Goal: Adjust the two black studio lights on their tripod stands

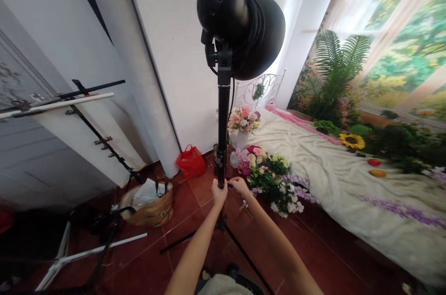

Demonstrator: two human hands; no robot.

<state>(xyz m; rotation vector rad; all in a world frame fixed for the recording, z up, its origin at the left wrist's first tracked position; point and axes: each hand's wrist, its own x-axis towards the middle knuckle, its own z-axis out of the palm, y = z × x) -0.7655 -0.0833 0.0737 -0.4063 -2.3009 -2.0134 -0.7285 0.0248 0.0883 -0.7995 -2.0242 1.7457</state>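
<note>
A black studio lamp (237, 25) sits on top of a black light stand (223, 118), its dark cable coiled around the housing. My left hand (219, 193) is wrapped round the stand's pole, below a clamp collar (220, 158). Just to the right, my right hand (239, 185) has its fingers pinched together at a small dark part beside the pole, perhaps a knob. The stand's legs (240, 248) spread over the red tiled floor below my hands.
A bed (324, 165) with a cream cover is on the right, with artificial flowers (268, 169) on the floor beside it. A red bag (191, 161), a woven basket (156, 204) and a white-legged stand (87, 254) are on the left.
</note>
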